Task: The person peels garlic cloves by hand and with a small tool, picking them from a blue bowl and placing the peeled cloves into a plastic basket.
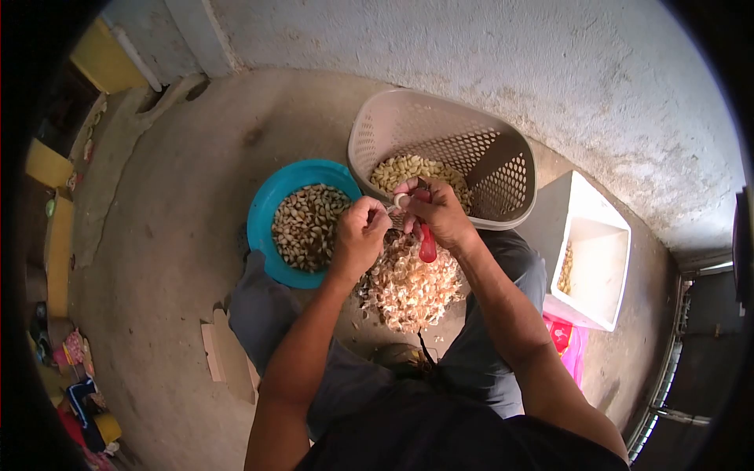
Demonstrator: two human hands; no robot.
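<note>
On concrete (wall beyond), a basket (487,200) stands.

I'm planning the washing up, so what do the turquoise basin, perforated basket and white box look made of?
Turquoise basin: apparently smooth plastic, from its even colour. Perforated basket: likely moulded, satin plastic, given its regular holes. White box: probably matte foam, judging by its thick walls, though hard plastic is possible.

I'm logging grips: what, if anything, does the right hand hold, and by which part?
The right hand holds a red-handled tool by the handle, with a pale clove at its fingertips.
</note>
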